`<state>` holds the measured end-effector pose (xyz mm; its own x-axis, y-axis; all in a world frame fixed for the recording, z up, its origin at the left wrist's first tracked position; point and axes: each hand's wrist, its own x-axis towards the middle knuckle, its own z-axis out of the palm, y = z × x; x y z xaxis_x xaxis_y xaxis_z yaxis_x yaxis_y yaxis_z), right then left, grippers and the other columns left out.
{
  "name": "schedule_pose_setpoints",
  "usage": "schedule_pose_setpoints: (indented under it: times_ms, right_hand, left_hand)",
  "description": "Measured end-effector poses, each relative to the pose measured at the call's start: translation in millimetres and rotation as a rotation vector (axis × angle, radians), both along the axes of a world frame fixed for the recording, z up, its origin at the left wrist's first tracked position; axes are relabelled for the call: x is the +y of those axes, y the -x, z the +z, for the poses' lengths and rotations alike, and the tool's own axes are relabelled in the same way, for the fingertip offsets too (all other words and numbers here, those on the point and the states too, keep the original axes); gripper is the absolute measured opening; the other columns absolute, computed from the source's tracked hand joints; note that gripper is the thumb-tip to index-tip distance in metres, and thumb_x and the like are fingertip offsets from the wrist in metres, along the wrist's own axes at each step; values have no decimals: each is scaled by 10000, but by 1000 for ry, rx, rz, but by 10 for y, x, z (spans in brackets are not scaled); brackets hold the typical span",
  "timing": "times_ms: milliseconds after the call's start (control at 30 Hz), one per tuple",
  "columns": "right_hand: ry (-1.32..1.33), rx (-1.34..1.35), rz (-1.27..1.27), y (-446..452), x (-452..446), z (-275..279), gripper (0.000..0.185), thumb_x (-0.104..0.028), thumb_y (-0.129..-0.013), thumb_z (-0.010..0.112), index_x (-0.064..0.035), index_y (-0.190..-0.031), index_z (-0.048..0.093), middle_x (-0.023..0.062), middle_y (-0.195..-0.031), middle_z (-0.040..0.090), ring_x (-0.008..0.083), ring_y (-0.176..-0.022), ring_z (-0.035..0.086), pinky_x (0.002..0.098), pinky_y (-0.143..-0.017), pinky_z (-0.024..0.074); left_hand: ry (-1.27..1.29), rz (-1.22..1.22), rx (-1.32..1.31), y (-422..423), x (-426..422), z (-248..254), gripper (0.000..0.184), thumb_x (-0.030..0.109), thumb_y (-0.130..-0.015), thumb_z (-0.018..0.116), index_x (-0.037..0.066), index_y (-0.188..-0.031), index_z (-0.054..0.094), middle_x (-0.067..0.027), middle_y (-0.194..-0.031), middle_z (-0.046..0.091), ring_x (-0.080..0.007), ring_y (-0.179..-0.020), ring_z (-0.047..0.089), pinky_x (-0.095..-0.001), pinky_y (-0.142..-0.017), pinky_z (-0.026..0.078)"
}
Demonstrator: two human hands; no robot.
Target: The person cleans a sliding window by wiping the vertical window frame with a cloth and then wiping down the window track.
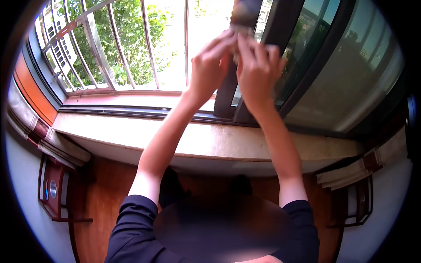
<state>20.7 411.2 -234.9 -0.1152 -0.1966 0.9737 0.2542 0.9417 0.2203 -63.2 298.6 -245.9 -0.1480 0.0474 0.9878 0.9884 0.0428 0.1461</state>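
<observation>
Both arms reach up and forward to the dark upright frame (226,94) of a sliding window. My left hand (212,61) and my right hand (258,63) meet high on this frame, fingertips side by side. The fingers of both are bent and drawn together. Between and just above the fingertips shows a small pale, blurred thing (244,30); its kind cannot be made out. The inner sides of the fingers are hidden by the backs of the hands.
Metal bars (118,44) cross the open window at left, with trees outside. Dark-framed glass panes (351,74) stand at right. A pale stone sill (210,140) runs below. Curtains (48,136) and small wooden shelves (53,193) flank the wooden floor (105,188).
</observation>
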Motion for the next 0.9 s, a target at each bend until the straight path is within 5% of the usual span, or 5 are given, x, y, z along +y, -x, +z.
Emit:
schedule_pose_setpoints:
  times_ms: [167,267,667,767,900]
  right_hand:
    - [-3,-199,51,-172,54,-1221,362,-158,-793,819,-152,-1155,835,-63,-918,656,174,-839,568,375,-723,394]
    - [-10,-279,120,-217,69,-1495,250,-162,-832,775,-150,-1074,836,-69,-881,645,165,-820,564,356,-689,386]
    - [47,68,133,60,56,-205,312,-151,-788,840,-205,-1095,853,-126,-958,725,159,-877,559,377,-781,384]
    - [74,42,135,-8,56,-394,338,-150,-773,856,-204,-1107,851,-115,-933,713,162,-893,565,384,-776,384]
    - [37,-196,159,-138,70,-1155,137,-126,-816,812,-154,-950,818,-46,-849,670,176,-834,591,375,-717,395]
  left_hand:
    - [233,80,-99,-144,-198,-1287,348,-137,-884,668,14,-1173,790,-145,-1295,763,-328,-1233,732,-431,-1005,636]
    - [313,120,-77,-191,-298,-1524,354,-114,-869,688,10,-1183,796,-138,-1271,775,-305,-1225,740,-403,-1003,632]
    - [-51,105,89,-2,25,-171,312,-100,-884,742,54,-1143,822,-130,-1205,804,-310,-1137,782,-364,-901,671]
    - [31,111,5,-94,-80,-351,309,-100,-881,746,57,-1136,822,-131,-1181,807,-301,-1072,798,-357,-869,673]
    - [269,74,-161,-123,-240,-1163,204,-77,-863,764,65,-1006,797,-103,-1067,798,-307,-923,797,-381,-761,656]
